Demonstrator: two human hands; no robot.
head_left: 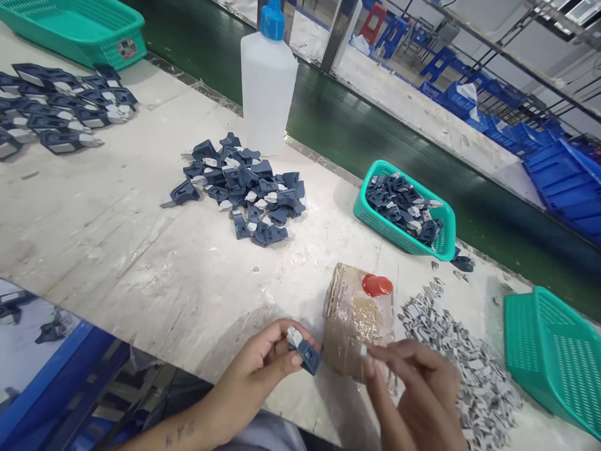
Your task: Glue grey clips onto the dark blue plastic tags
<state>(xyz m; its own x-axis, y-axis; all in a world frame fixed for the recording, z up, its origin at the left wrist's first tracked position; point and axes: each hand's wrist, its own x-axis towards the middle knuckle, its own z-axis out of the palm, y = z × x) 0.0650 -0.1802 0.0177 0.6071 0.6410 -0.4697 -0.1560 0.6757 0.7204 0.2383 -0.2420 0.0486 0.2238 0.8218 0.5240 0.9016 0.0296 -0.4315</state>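
Near the table's front edge, my left hand (270,357) is closed around a dark blue plastic part (310,358) with a light grey piece at its upper end. Just to the right, my right hand (417,391) pinches a small pale grey piece (364,351) between thumb and fingertips. That piece is in front of a cardboard block (342,319) with a wet, shiny top, and the two hands are apart. A red cap (377,285) sits on the block's far side. Beside my right hand spreads a heap of small grey pieces (469,357).
A pile of dark blue parts (248,188) lies mid-table, with more parts (61,106) at far left. Behind the pile stands a white bottle (268,88). Green baskets stand at the back left (94,37), back right (399,241) and right edge (521,338). A green belt (328,125) runs behind.
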